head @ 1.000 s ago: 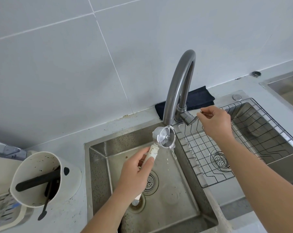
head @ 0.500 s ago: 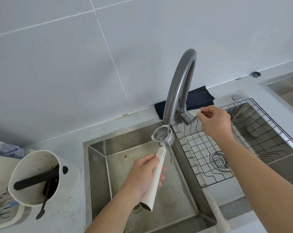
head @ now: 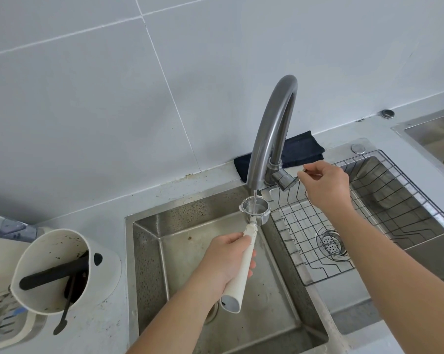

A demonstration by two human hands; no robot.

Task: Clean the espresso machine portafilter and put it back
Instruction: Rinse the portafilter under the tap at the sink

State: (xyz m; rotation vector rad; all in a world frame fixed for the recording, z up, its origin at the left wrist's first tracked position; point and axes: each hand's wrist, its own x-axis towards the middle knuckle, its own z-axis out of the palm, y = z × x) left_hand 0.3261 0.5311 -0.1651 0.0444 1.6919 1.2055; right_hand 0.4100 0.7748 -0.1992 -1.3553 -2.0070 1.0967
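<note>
The portafilter (head: 254, 210) has a metal basket and a long white handle. My left hand (head: 228, 259) grips that handle over the left sink basin (head: 185, 241). The basket faces up, directly under the spout of the grey curved faucet (head: 272, 129), and a thin stream of water runs into it. My right hand (head: 323, 185) pinches the thin faucet lever beside the faucet base.
A wire rack (head: 363, 215) sits in the right basin over a round drain strainer (head: 330, 242). A dark folded cloth (head: 302, 149) lies behind the faucet. At the left stands a white knock box (head: 62, 267) with a black bar. Another steel basin (head: 435, 134) shows at far right.
My left hand turned the portafilter from tilted sideways to basket-up under the spout, and the handle now points down toward me. Water now falls into the basket. My right hand stayed on the lever.
</note>
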